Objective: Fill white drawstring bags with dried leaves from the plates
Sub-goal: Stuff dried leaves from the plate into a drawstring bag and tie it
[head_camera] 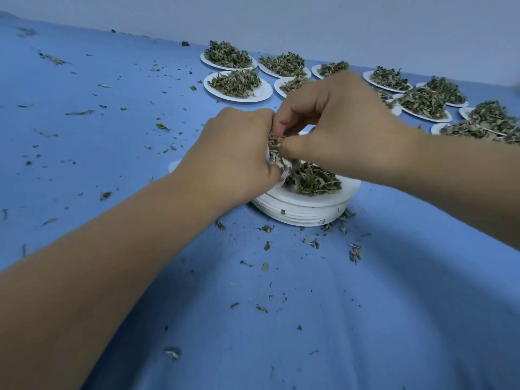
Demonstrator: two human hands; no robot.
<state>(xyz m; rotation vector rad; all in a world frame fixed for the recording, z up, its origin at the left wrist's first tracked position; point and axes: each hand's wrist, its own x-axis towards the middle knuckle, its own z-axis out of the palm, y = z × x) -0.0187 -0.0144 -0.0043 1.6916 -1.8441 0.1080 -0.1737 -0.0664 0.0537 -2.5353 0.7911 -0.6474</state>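
Observation:
A stack of white plates (306,211) sits in the middle of the blue cloth, with a heap of dried leaves (312,180) on the top plate. My left hand (233,159) grips a white drawstring bag (277,164) over the plate; only a sliver of its mouth shows past my fingers. My right hand (334,122) pinches a tuft of dried leaves right at the bag's mouth, thumb and fingers curled. Most of the bag is hidden behind my left hand.
Several white plates heaped with dried leaves (237,83) stand in rows at the back and back right, near the wall. Leaf crumbs (354,253) lie scattered over the blue cloth (365,319), thickest around the stack.

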